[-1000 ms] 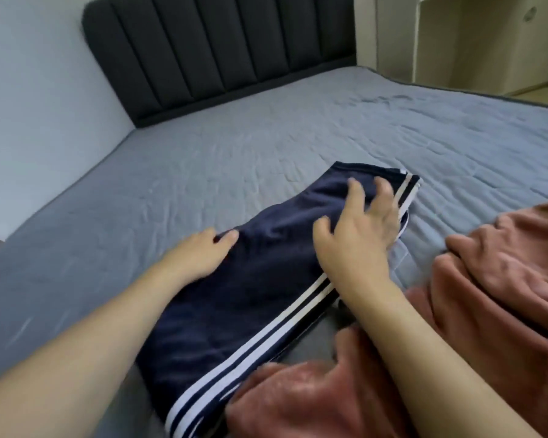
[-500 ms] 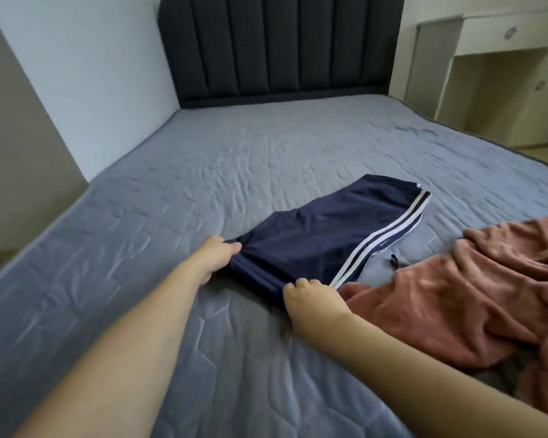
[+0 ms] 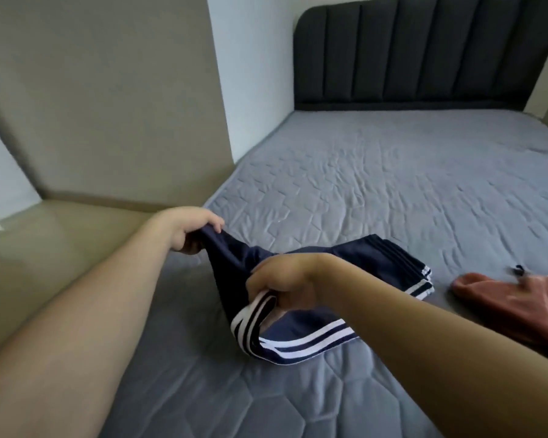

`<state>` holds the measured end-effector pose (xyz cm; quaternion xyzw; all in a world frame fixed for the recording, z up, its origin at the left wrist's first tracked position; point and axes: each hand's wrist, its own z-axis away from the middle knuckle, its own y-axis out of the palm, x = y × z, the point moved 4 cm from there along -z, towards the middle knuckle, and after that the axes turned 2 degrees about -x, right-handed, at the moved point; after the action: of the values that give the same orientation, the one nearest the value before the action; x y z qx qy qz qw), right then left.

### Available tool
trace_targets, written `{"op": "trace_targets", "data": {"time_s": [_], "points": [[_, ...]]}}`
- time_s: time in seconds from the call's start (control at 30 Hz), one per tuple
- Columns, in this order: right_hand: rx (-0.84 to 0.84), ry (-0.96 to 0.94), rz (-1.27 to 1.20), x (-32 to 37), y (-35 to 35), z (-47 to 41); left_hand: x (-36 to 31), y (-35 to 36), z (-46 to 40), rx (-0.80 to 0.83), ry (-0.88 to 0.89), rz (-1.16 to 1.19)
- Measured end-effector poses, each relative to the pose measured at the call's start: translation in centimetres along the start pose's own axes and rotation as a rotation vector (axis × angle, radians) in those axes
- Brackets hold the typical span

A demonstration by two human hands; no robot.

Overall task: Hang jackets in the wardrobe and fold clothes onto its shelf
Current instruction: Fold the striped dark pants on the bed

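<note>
Grey quilted bedding fills the frame, running back to a dark padded headboard, with a beige wall panel at the left. Your left hand pinches one corner of the navy shorts, fingers curled over the fabric and lifting it off the bed. Your right hand closes its grip round the white-striped edge of the same shorts, fingers curled under the stripes, holding that edge raised as well. Between your hands the navy cloth hangs taut; the rest of the shorts lies folded on the bed, its striped hem pointing toward the right. A rust-pink garment lies crumpled on the bed, well to the right of the shorts and apart from them. Both your forearms reach in from the bottom of the view.
</note>
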<state>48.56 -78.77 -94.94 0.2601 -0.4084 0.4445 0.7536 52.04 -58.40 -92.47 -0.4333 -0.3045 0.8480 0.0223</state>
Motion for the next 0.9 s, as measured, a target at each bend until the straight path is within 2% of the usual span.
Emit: {"op": "trace_targets", "data": {"time_s": [0.13, 0.2, 0.27, 0.33, 0.4, 0.47, 0.57, 0.63, 0.7, 0.8, 0.83, 0.9], "points": [[-0.014, 0.001, -0.078, -0.5, -2.9, 2.3, -3.8, 1.3, 1.9, 0.218, 0.073, 0.206], [-0.102, -0.01, -0.142, -1.8, -6.3, 4.2, -5.3, 3.2, 1.7, 0.28, 0.092, 0.31], [-0.234, -0.023, -0.254, -3.5, -10.5, 6.3, -7.3, 6.2, 1.3, 0.304, 0.122, 0.28], [-0.377, -0.032, -0.359, -5.1, -14.5, 8.0, -9.6, 9.8, 0.4, 0.24, 0.23, 0.084], [-0.565, -0.024, -0.36, -6.6, -18.2, 9.3, -12.1, 13.9, -0.5, 0.171, 0.373, -0.077], [-0.821, -0.024, -0.309, -8.5, -21.5, 10.0, -13.9, 18.1, -1.4, 0.158, 0.465, -0.087], [-1.174, -0.091, -0.267, -12.0, -24.6, 9.9, -14.2, 23.8, -3.1, 0.148, 0.514, -0.122], [-1.302, -0.136, -0.224, -14.1, -25.1, 9.4, -13.3, 26.7, -4.4, 0.107, 0.516, -0.213], [-1.367, -0.119, -0.129, -15.2, -25.0, 8.7, -12.1, 28.8, -5.9, 0.038, 0.48, -0.312], [-1.417, -0.023, 0.164, -14.8, -24.9, 8.3, -11.2, 29.8, -6.4, -0.252, 0.429, -0.65], [-1.377, -0.007, 0.256, -14.3, -25.1, 8.1, -11.0, 29.6, -5.8, -0.324, 0.432, -0.712], [-1.239, 0.003, 0.367, -13.2, -25.8, 7.8, -9.9, 28.7, -4.2, -0.368, 0.486, -0.729]]}}
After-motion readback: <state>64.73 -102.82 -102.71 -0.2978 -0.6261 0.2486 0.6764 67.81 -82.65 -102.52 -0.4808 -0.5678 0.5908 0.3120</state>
